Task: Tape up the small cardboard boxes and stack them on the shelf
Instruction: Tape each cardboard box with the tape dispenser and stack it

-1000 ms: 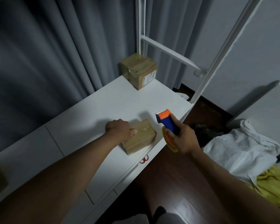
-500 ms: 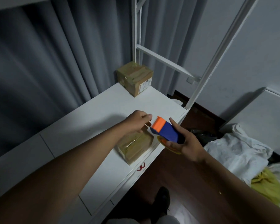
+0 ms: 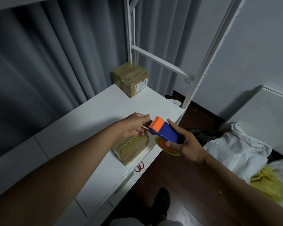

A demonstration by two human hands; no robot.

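Observation:
A small cardboard box (image 3: 131, 148) lies near the front edge of the white shelf board (image 3: 91, 121), partly under my left hand. My right hand (image 3: 185, 143) grips a blue and orange tape dispenser (image 3: 166, 132) just above and to the right of the box. My left hand (image 3: 135, 127) is at the dispenser's orange cutter end, with thumb and fingers pinching the tape end there. A second, taped cardboard box (image 3: 131, 80) stands in the shelf's far corner beside the white upright.
White shelf uprights (image 3: 207, 57) and a crossbar (image 3: 160, 62) frame the far right of the board. Grey curtains hang behind. White cloth (image 3: 235, 149) and a yellow bag (image 3: 265, 181) lie on the dark floor to the right. My foot (image 3: 162, 203) is below.
My left hand lifted off the near box and went to the dispenser's cutter end. My right hand turned the dispenser flatter and brought it over the box.

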